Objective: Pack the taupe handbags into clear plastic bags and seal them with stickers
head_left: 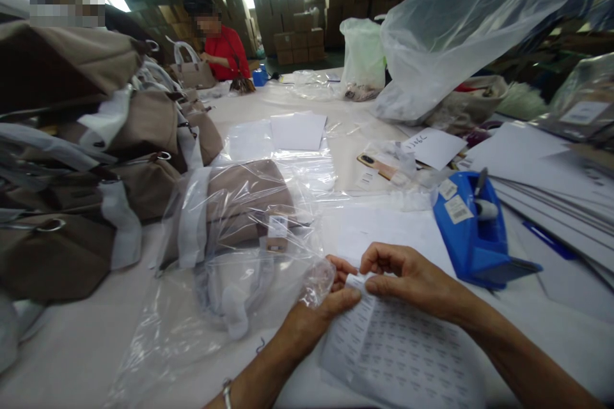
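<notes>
Both hands meet at the top corner of a white sheet of printed labels (407, 351), with rows of small text on it. My left hand (330, 303) pinches the sheet's curled upper edge between thumb and fingers. My right hand (403, 275) is closed at the same edge, thumb and fingertips pressed together on it. Whether a single label is between the right fingertips is hidden. Left of the hands lies a taupe handbag (244, 195) in a clear plastic bag (177, 332), with a small barcode tag (277, 230) on it. Part of the plastic touches my left hand.
A blue tape dispenser (467, 230) stands right of my hands. Several taupe handbags (57, 255) are piled at left. Ahead lie white papers (298, 131) and a phone (374, 165). Cardboard sheets (566, 204) lie at right. A person in red (233, 51) works across the table.
</notes>
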Available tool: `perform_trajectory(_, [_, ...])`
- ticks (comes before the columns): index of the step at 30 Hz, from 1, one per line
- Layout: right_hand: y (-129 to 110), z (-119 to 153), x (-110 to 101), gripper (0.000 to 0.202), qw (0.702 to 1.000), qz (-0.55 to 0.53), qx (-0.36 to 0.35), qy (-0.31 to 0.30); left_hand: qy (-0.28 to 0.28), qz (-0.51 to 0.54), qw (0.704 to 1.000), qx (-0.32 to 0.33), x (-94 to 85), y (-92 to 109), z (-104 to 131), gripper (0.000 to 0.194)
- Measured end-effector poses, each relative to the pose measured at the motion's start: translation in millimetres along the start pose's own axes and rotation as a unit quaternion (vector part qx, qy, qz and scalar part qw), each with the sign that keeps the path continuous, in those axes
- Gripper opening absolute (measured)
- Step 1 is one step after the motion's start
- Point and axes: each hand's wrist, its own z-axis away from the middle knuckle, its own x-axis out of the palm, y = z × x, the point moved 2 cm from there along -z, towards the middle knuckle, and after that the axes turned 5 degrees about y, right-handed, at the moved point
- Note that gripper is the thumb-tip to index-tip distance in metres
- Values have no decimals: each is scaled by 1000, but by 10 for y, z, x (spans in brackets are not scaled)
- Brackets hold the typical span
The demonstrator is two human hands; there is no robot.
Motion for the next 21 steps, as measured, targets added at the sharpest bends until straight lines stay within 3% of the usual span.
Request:
perform_trajectory(7, [-42, 19, 66, 14, 981, 164, -80, 71, 70, -87, 991, 69, 113, 49, 10, 34])
perform_trajectory(11, [-20, 21, 109, 6, 969, 200, -123, 75, 95, -92, 990, 43, 126, 60, -2, 36])
perform_trajectory(21, [4, 9, 103, 13, 975, 184, -106, 65, 113, -121, 986, 0, 93, 18, -14, 34])
